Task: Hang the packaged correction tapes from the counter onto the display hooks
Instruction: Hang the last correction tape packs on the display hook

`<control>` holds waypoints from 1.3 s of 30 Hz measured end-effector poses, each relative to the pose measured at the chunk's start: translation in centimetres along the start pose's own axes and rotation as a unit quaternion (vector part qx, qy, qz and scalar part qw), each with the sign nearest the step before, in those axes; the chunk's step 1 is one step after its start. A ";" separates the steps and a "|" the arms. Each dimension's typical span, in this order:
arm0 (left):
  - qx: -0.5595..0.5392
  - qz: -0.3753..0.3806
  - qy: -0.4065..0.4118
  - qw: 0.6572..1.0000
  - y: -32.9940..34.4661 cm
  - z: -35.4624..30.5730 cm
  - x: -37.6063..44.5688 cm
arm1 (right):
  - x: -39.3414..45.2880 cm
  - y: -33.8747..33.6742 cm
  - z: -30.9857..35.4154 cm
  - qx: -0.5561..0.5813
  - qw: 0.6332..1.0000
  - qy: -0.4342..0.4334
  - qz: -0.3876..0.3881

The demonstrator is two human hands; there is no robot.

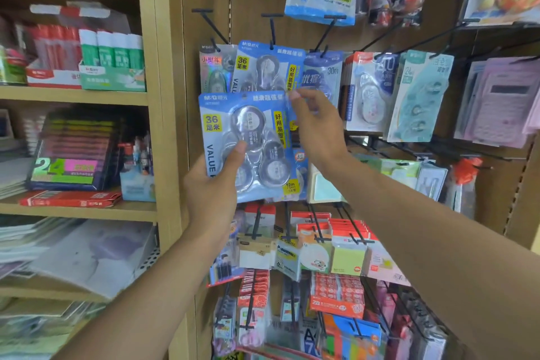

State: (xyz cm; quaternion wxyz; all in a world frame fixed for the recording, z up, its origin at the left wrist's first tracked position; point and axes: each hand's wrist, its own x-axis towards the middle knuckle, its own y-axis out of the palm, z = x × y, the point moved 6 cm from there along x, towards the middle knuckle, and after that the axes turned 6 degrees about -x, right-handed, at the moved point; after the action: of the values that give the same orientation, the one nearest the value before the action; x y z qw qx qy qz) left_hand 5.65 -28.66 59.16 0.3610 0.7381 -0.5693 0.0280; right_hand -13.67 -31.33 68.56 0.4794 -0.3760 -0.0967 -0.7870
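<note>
Correction tape pack (248,143) in left hand (213,187)

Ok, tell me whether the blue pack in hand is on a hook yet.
Not yet: the blue pack sits below the hook, held by both hands.

The left hand (213,184) grips the lower left of a blue plastic-fronted correction tape pack (248,143), thumb on its front. The right hand (317,123) pinches its top right corner, just below an identical blue pack (267,67) hanging on a black wire display hook (272,28).
</note>
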 end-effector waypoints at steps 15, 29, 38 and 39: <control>0.171 0.067 0.137 0.974 8.2 -4.1 10.6 | 1.4 1.9 0.4 0.006 1.000 -0.026 0.000; 0.262 0.130 0.125 0.948 8.7 -3.3 12.5 | 3.4 2.5 0.1 -0.072 0.997 -0.029 -0.019; 0.251 0.119 0.131 0.952 7.8 -3.7 13.2 | 2.4 2.5 0.1 -0.034 0.999 -0.009 0.012; 0.245 0.115 0.129 0.954 7.7 -3.8 13.2 | 2.3 2.5 0.1 -0.028 0.999 -0.004 0.015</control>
State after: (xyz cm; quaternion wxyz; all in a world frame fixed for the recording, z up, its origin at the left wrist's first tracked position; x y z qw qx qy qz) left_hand 5.07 -38.05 71.82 0.2339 0.7236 -0.5746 0.3025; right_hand -12.18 -34.15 69.73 0.4797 -0.3939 -0.0712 -0.7808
